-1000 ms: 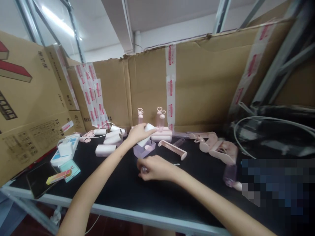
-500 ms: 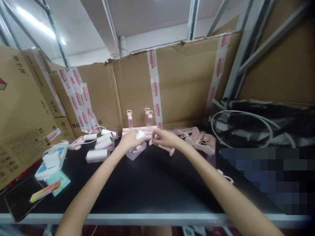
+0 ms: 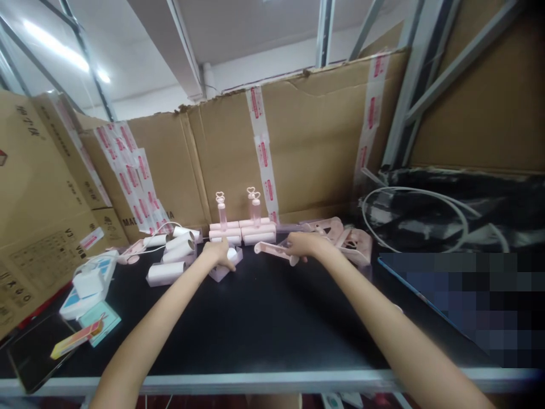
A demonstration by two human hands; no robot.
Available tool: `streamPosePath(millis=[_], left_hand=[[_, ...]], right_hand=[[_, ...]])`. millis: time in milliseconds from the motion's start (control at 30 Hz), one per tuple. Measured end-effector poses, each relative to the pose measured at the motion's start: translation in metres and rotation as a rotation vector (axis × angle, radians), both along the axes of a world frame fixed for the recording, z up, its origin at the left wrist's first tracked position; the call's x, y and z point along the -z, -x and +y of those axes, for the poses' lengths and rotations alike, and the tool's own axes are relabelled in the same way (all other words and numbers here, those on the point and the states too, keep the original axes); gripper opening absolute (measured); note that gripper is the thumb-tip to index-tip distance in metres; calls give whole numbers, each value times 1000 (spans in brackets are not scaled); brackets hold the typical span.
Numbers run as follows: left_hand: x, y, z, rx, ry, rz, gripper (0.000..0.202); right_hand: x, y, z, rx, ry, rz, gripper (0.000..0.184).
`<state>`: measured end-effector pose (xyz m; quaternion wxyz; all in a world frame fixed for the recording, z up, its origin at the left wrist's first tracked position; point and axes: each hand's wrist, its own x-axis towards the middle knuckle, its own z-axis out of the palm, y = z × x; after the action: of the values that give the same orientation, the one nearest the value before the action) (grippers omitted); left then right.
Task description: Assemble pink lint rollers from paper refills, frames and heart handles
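Note:
My left hand [image 3: 216, 255] reaches over a small clear plastic tray [image 3: 220, 275], its thumb and finger closed around a white rounded piece [image 3: 231, 254] low in the tray. Some of its fingers are hidden. To the right, my right hand [image 3: 305, 244] grips the right part of a long pale pink plastic piece [image 3: 272, 250] with upturned ends, just over the black table. Behind the hands lie pink and white cylinders [image 3: 259, 237] in two groups. Clear pink tubes with heart-shaped tops, one tube [image 3: 222, 216] at the left, stand upright on them.
White rolls [image 3: 168, 273] in clear trays lie left of my left hand. More pink plastic parts [image 3: 355, 244] are at the right, near a coiled white cable [image 3: 417, 190]. A white-and-blue power strip [image 3: 87, 292], a phone [image 3: 36, 352] and a cardboard wall [image 3: 221, 153] surround the black table [image 3: 264, 329].
My left hand has lowered the white piece into the clear tray and moved slightly left. My right hand has shifted right and now grips the pink piece. The view has tilted slightly.

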<state>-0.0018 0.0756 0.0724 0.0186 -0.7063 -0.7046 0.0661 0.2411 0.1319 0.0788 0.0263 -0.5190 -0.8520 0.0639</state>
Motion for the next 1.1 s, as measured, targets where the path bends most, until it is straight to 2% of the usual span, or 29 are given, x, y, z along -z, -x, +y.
streamPosePath(millis=[167, 300, 367, 467, 567, 600, 633, 667, 700, 733, 800, 867, 933, 1033, 1100], left_hand=[[3, 25, 2, 101, -57, 17, 94], [-6, 41, -3, 187, -214, -53, 83], [-11, 39, -8, 214, -315, -138, 71], [-10, 19, -21, 251, -415, -289, 52], [4, -10, -39, 341, -310, -481, 42], [10, -18, -46, 376, -158, -708, 42], [16, -24, -54, 352, -33, -880, 42], [21, -28, -63, 309, 25, -988, 42], [25, -31, -71, 274, 14, -1028, 41], [28, -32, -80, 276, -67, -994, 38], [29, -32, -96, 368, -356, -758, 36], [27, -31, -108, 452, -678, -426, 41], [24, -30, -114, 444, -927, -129, 45], [22, -31, -114, 436, -1121, 132, 51], [24, -33, -114, 449, -1111, 185, 56]], right_hand=[[-23, -11, -24, -68, -196, -24, 34], [-30, -20, -49, -123, -404, -43, 19], [-28, -20, -56, -166, -474, -52, 15], [-18, -11, -62, -240, -535, -50, 19], [-2, 5, -68, -268, -567, -35, 17], [3, 8, -71, -260, -570, -22, 16], [6, 10, -74, -256, -555, 13, 17], [9, 10, -78, -262, -515, 72, 22], [10, 8, -81, -273, -447, 156, 32], [9, 4, -85, -284, -353, 260, 44], [5, -4, -90, -303, -118, 512, 64], [-1, -10, -95, -311, 102, 727, 71], [-6, -13, -98, -413, 311, 824, 74], [-8, -10, -104, -691, 688, 768, 94], [-4, -4, -108, -734, 867, 805, 99]])
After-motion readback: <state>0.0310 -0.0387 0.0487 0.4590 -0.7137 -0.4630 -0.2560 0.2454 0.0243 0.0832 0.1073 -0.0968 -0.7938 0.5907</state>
